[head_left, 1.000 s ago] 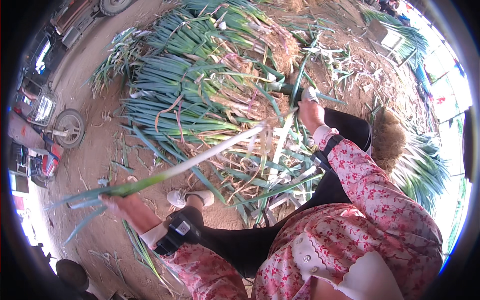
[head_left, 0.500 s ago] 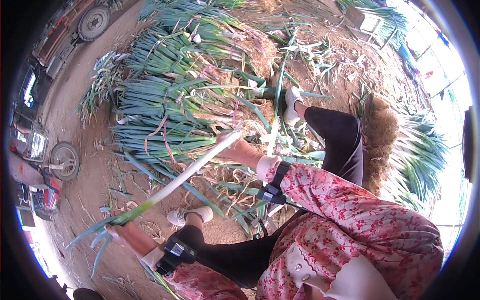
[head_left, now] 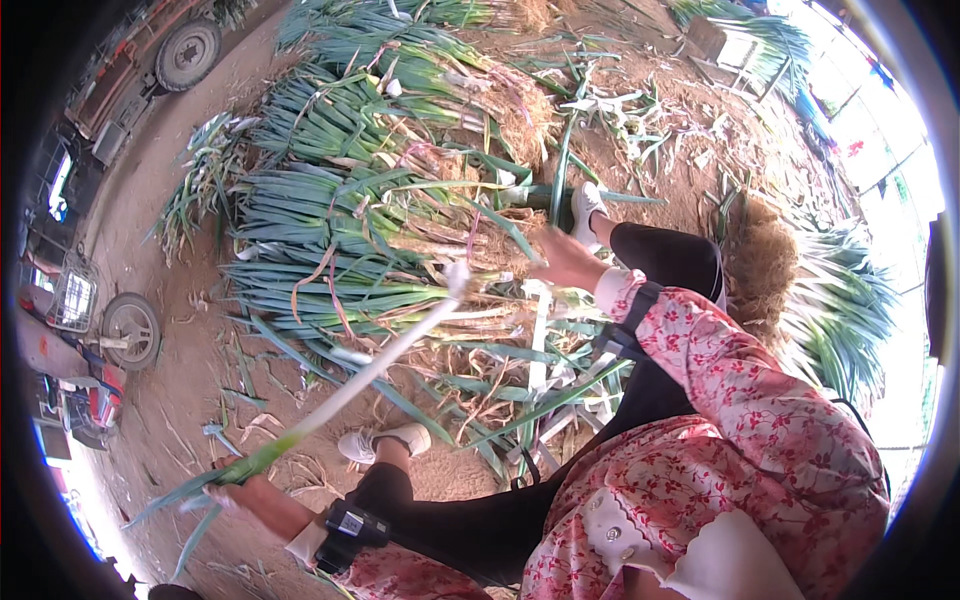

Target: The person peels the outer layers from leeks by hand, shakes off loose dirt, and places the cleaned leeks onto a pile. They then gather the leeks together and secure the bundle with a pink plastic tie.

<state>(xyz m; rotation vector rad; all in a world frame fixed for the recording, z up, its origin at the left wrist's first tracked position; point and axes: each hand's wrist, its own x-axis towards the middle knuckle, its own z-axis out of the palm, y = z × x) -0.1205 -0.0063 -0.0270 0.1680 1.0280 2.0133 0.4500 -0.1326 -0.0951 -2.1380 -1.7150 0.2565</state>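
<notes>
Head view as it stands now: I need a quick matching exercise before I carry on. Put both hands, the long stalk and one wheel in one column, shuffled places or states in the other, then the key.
Column one
1. Bare left hand
2. Bare right hand
3. Long white-and-green onion stalk
4. Large dark-tyred wheel with a grey rim

Column two
A. Apart from the held stalk
B. At the picture's upper left
C. Closed around the stalk near its green end
D. Pale shaft, with leaves splaying at one end

Right pairs: 1-C, 2-A, 3-D, 4-B

White-green stalk, red-flowered pink sleeve
</notes>
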